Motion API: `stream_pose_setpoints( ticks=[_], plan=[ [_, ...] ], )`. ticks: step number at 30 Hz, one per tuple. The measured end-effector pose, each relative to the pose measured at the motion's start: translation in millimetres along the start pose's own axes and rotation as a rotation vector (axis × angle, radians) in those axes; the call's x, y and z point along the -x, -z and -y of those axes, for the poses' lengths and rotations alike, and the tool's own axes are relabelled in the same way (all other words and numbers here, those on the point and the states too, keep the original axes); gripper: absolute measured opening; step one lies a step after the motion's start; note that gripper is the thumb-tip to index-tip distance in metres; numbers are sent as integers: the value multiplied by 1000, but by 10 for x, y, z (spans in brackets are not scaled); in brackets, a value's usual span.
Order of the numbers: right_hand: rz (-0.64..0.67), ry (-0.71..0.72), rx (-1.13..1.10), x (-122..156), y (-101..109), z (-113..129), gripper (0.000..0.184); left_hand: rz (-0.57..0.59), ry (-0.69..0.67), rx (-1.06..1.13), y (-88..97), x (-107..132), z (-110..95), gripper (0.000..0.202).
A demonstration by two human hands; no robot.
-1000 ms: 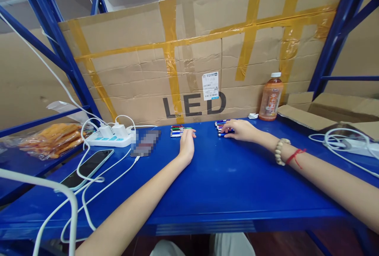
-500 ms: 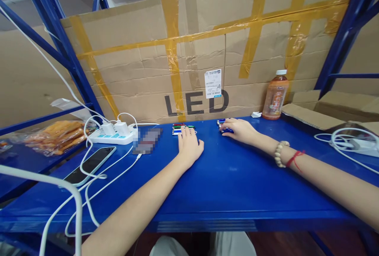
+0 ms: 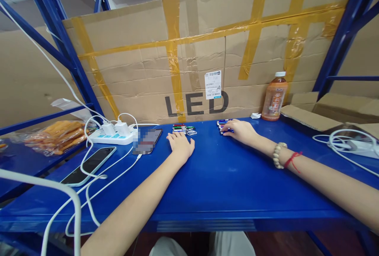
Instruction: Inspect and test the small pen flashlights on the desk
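My left hand (image 3: pixel 180 146) lies flat and open on the blue shelf top (image 3: pixel 225 185), palm down, just in front of a small pile of coloured pen-like sticks (image 3: pixel 182 129). It holds nothing. My right hand (image 3: pixel 240 130) rests with its fingers stretched over a second pile of blue sticks (image 3: pixel 221 123) near the cardboard wall, touching them. A bead bracelet and a red string are on that wrist.
A white power strip (image 3: pixel 111 138) with chargers and trailing cables, a dark phone (image 3: pixel 147 142) and a second phone (image 3: pixel 88 165) lie at the left. An orange drink bottle (image 3: pixel 274 97) stands at the back right. An open carton (image 3: pixel 331 110) and coiled cable (image 3: pixel 349 143) sit at the right.
My left hand has drawn back from the left pile of sticks and slid slightly left, now flat on the shelf. The right hand stays on the right pile.
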State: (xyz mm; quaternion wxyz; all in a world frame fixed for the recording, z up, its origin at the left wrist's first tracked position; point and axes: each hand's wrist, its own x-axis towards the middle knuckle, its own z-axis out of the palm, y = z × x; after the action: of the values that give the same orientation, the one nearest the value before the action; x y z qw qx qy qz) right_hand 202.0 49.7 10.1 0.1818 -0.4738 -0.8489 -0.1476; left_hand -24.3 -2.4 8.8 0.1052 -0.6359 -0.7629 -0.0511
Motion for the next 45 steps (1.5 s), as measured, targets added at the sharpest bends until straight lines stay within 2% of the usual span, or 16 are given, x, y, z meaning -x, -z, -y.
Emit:
stream_pose_setpoints(
  ticks=[5, 8, 12, 15, 22, 27, 31, 35, 37, 41, 45],
  plan=[
    [-51, 33, 25, 1, -31, -32, 10, 21, -14, 26, 19, -2, 26, 66],
    [-91, 34, 32, 2, -30, -13, 14, -41, -42, 54, 12, 0, 41, 61],
    [-178, 92, -9, -2, -4, 122, 22, -145, -110, 74, -8, 6, 39, 42],
    [-212, 186, -16, -8, 8, 239, 24, -149, -158, 85, -11, 13, 29, 38],
    [-131, 374, -123, -6, -24, 341, 31, -49, -415, 338, -19, 37, -54, 27],
    [-40, 416, -271, 4, -46, 404, 33, 18, -475, 649, -94, 20, -146, 24],
    [9, 341, -369, 2, -48, 427, 35, 42, -457, 993, -110, -6, -161, 23],
    [25, 281, -474, 0, -69, 421, 34, 30, -305, 1221, -96, -9, -162, 22],
    [34, 279, -531, 2, -88, 424, 35, 36, -263, 1257, -93, -6, -165, 21],
    [51, 263, -622, 9, -114, 442, 38, 63, -263, 1249, -77, 9, -163, 19],
    [91, 209, -596, 20, -94, 454, 39, 72, -266, 1200, -28, 46, -159, 17]
  ],
)
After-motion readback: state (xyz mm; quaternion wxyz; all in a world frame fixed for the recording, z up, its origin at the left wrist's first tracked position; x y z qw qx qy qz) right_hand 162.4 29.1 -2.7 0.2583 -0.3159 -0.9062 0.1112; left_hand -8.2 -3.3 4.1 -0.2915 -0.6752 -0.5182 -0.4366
